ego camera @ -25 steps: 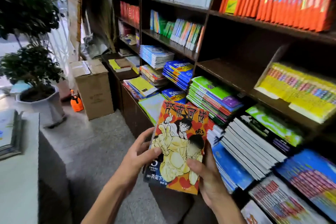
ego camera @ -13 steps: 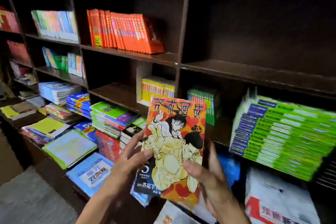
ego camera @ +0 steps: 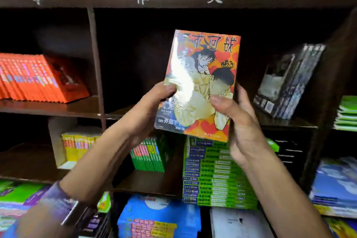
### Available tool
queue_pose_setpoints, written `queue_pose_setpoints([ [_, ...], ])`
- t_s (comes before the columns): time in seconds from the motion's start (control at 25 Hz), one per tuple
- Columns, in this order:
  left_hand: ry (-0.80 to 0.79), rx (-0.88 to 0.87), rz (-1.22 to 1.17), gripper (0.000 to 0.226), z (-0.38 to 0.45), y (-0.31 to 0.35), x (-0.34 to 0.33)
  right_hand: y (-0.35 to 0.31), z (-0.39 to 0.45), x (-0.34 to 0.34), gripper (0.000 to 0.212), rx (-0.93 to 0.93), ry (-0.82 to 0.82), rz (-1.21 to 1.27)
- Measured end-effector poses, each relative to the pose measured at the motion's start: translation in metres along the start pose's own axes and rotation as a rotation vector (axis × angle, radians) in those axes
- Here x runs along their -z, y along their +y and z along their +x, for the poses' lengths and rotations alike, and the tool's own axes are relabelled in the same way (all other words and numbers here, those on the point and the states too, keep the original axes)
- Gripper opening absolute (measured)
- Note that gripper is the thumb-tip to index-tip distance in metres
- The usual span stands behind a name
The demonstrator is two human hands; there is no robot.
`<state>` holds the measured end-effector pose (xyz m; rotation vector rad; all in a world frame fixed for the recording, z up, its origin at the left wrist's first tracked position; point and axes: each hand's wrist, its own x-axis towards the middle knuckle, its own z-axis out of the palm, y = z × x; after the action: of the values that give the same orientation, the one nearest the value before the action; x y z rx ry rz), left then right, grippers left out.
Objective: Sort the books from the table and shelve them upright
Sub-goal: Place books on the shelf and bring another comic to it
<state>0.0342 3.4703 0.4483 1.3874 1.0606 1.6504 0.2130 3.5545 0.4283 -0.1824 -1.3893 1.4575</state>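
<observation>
Two hands: both grip one glossy, plastic-wrapped orange manga book, held upright before the dark wooden bookshelf.
Left hand: thumb pinches the cover's 9 o'clock edge.
Right hand: thumb on the front, fingers curled behind the 3 o'clock edge.
Black boxed set: leaning at 3 o'clock.
Orange paperbacks: 9 o'clock.

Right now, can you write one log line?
step: shelving | left hand: holds comic book | right hand: holds it | book: upright, facing dark shelf
</observation>
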Motion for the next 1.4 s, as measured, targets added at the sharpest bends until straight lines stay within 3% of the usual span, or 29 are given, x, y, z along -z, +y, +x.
queue_pose_setpoints([
  [0.16,-0.206,0.111,-0.07,0.033,0.079,-0.007,-0.016,-0.013,0.048,0.033,0.075,0.034,0.144,-0.062],
  [0.28,-0.244,0.158,-0.098,0.042,0.121,-0.028,-0.033,-0.014,0.071,0.06,0.075,0.114,0.184,-0.196],
  [0.56,-0.053,-0.054,0.495,0.045,0.161,-0.064,-0.067,0.021,0.081,0.114,0.088,0.211,0.308,-0.365],
  [0.68,0.063,-0.025,0.629,0.056,0.172,-0.068,-0.077,0.033,0.08,0.103,0.1,0.267,0.534,-0.718],
  [0.76,0.236,-0.065,0.748,0.047,0.175,-0.069,-0.082,0.043,0.08,0.087,0.105,0.319,0.641,-0.971],
  [0.84,0.31,-0.102,0.743,0.032,0.17,-0.068,-0.091,0.045,0.082,0.074,0.103,0.297,0.704,-1.084],
  [0.92,0.241,-0.037,0.584,0.033,0.166,-0.065,-0.099,0.043,0.085,0.074,0.103,0.241,0.704,-1.108],
  [1.0,0.062,0.0,0.451,0.045,0.165,-0.067,-0.104,0.04,0.081,0.083,0.11,0.191,0.618,-1.144],
  [1.08,-0.019,-0.073,0.654,0.058,0.162,-0.07,-0.108,0.038,0.074,0.098,0.113,0.147,0.498,-1.214],
  [1.16,0.018,-0.142,0.858,0.063,0.166,-0.073,-0.109,0.033,0.066,0.117,0.109,0.107,0.406,-1.364],
  [1.24,0.0,-0.162,0.875,0.065,0.172,-0.075,-0.109,0.027,0.067,0.134,0.103,0.086,0.338,-1.489],
  [1.32,0.026,-0.175,0.967,0.069,0.177,-0.075,-0.11,0.025,0.067,0.135,0.088,0.076,0.332,-1.526],
  [1.4,0.084,-0.194,1.076,0.075,0.179,-0.077,-0.109,0.031,0.063,0.131,0.072,0.145,0.425,-1.54],
])
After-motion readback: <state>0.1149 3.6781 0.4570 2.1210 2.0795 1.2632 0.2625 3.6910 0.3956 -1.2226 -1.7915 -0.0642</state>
